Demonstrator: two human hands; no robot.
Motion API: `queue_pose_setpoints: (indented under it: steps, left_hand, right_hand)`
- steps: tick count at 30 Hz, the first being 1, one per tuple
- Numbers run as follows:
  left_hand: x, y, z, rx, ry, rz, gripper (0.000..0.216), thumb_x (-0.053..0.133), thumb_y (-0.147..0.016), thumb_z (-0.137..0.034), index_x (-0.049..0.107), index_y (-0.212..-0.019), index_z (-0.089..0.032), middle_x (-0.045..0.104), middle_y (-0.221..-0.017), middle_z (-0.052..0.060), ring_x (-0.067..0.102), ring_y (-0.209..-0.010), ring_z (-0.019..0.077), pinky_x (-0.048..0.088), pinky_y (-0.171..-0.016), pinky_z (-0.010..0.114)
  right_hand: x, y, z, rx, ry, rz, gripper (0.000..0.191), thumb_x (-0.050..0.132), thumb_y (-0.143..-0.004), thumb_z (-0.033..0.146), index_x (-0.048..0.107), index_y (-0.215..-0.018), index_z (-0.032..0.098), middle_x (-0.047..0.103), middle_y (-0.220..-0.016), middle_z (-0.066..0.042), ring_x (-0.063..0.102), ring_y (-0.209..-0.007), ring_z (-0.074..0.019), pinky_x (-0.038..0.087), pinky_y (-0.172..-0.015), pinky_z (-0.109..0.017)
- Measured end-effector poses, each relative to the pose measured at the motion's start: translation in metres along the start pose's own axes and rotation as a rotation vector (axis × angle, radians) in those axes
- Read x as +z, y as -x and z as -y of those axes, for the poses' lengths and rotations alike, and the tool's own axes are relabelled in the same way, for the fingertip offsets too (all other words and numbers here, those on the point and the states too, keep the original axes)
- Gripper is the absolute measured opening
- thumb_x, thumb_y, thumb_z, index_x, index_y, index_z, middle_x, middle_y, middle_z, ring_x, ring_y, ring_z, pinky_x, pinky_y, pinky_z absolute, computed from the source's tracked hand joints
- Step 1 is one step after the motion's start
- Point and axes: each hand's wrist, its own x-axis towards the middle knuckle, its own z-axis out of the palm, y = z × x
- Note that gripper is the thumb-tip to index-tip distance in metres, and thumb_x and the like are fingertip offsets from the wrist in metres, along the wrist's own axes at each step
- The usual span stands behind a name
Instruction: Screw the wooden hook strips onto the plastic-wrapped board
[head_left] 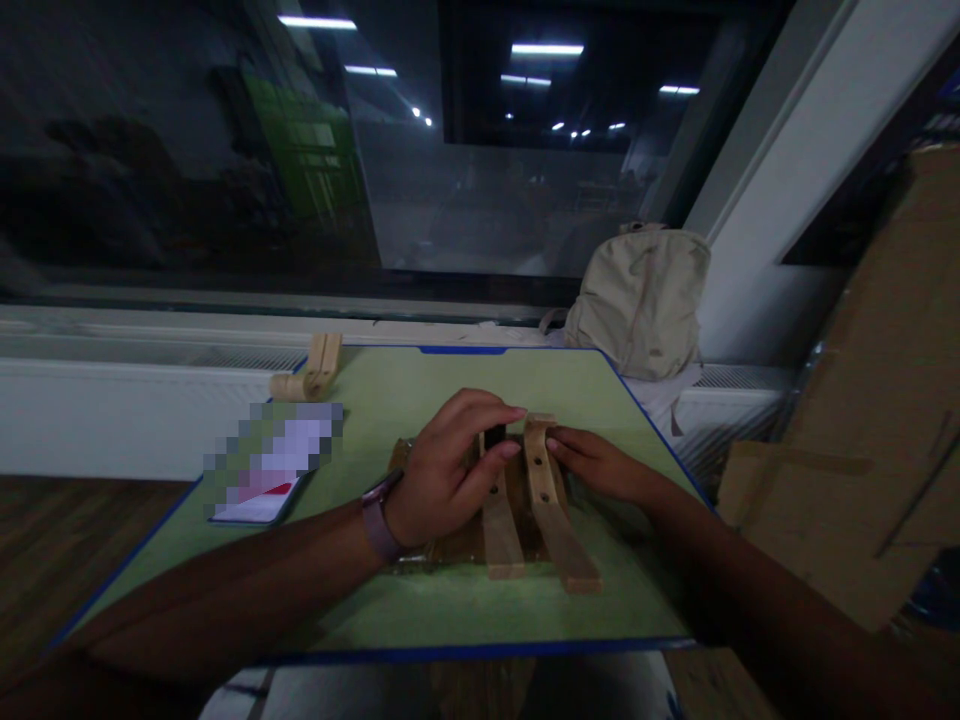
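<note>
Two light wooden slats lie side by side near the middle of a green table top [450, 600] with a blue rim. My left hand [442, 470], a watch on its wrist, curls over the left slat [499, 530] and pinches its far end. My right hand [600, 465] presses its fingertips against the side of the right slat [555, 510], which has small holes along it. A darker flat wooden piece [450, 545] lies under both slats.
Another wooden part [311, 370] lies at the table's far left corner. A blurred flat item [270, 475] rests on the left of the table. A beige backpack [645, 300] leans by the window sill, and cardboard sheets [862, 450] stand at the right.
</note>
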Motion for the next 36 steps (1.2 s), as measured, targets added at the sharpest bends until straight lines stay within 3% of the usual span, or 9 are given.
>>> queue_pose_setpoints:
  steps: [3,7,12,16,19,23,27,31,36]
  left_hand:
    - [-0.002,-0.004,-0.003,0.009,-0.141,-0.002,0.035,0.064,-0.095,-0.02,0.062,-0.129,-0.025,0.056,-0.104,0.005,0.057,-0.1,0.017,0.053,-0.085,0.03]
    - [-0.003,-0.005,-0.005,0.001,-0.16,0.0,0.038,0.062,-0.096,-0.02,0.06,-0.134,-0.027,0.055,-0.101,0.004,0.056,-0.097,0.0161,0.053,-0.083,0.028]
    - [-0.001,-0.001,0.0,-0.022,-0.098,0.001,0.044,0.06,-0.096,-0.014,0.055,-0.138,-0.025,0.06,-0.109,0.006,0.059,-0.103,0.0159,0.052,-0.09,0.029]
    - [0.003,0.009,0.006,-0.128,0.041,-0.032,0.051,0.054,-0.099,-0.016,0.042,-0.147,-0.026,0.063,-0.121,0.011,0.062,-0.108,0.0193,0.052,-0.095,0.037]
    - [0.004,0.013,0.006,-0.175,0.119,-0.003,0.044,0.049,-0.101,-0.017,0.045,-0.143,-0.026,0.065,-0.118,0.01,0.064,-0.106,0.0189,0.053,-0.093,0.037]
    - [0.002,0.005,0.001,-0.088,0.093,0.03,0.039,0.048,-0.1,-0.016,0.051,-0.138,-0.025,0.064,-0.115,0.01,0.062,-0.106,0.0191,0.052,-0.094,0.037]
    - [-0.001,-0.004,-0.002,0.007,-0.022,0.022,0.035,0.06,-0.096,-0.02,0.057,-0.13,-0.025,0.059,-0.11,0.007,0.059,-0.105,0.0194,0.053,-0.089,0.034]
    - [0.001,-0.003,-0.001,-0.004,0.03,0.057,0.042,0.063,-0.094,-0.018,0.054,-0.134,-0.027,0.063,-0.109,0.007,0.061,-0.101,0.0183,0.053,-0.087,0.032]
    - [0.005,0.008,0.002,-0.093,0.102,0.036,0.039,0.052,-0.098,-0.015,0.051,-0.136,-0.025,0.064,-0.11,0.009,0.062,-0.101,0.0193,0.052,-0.089,0.035]
  right_hand:
    - [0.0,0.0,-0.001,0.01,0.005,0.003,0.054,0.042,-0.1,0.066,0.072,-0.116,0.023,0.076,-0.119,-0.01,0.067,-0.117,-0.0304,0.046,-0.111,-0.055]
    - [0.0,0.001,0.0,0.015,0.008,0.003,0.053,0.042,-0.1,0.065,0.072,-0.114,0.024,0.077,-0.113,-0.009,0.068,-0.112,-0.0302,0.05,-0.107,-0.054]
    - [0.0,0.001,0.003,0.052,0.015,0.026,0.054,0.042,-0.1,0.064,0.073,-0.109,0.022,0.077,-0.106,-0.01,0.069,-0.108,-0.0298,0.052,-0.104,-0.051]
    - [0.0,0.001,0.002,0.04,0.016,-0.004,0.053,0.043,-0.1,0.064,0.073,-0.113,0.022,0.076,-0.114,-0.01,0.068,-0.112,-0.0296,0.051,-0.106,-0.05]
    - [0.001,0.001,0.001,0.012,0.021,-0.005,0.052,0.042,-0.101,0.063,0.072,-0.116,0.023,0.075,-0.117,-0.011,0.067,-0.116,-0.0303,0.048,-0.11,-0.052]
    - [0.001,0.0,-0.001,-0.007,0.022,-0.007,0.051,0.042,-0.1,0.064,0.073,-0.113,0.025,0.076,-0.112,-0.01,0.067,-0.116,-0.0306,0.047,-0.111,-0.055]
    - [0.0,0.0,-0.002,0.002,0.021,-0.004,0.052,0.042,-0.1,0.065,0.073,-0.11,0.025,0.077,-0.111,-0.01,0.067,-0.115,-0.0307,0.047,-0.11,-0.055]
    - [0.0,0.001,-0.002,0.022,0.019,-0.012,0.054,0.043,-0.099,0.066,0.072,-0.115,0.023,0.075,-0.12,-0.011,0.067,-0.116,-0.0309,0.047,-0.11,-0.055]
    - [-0.001,0.001,0.001,0.009,0.021,-0.005,0.055,0.042,-0.1,0.066,0.072,-0.116,0.023,0.075,-0.12,-0.011,0.067,-0.116,-0.0307,0.047,-0.11,-0.053]
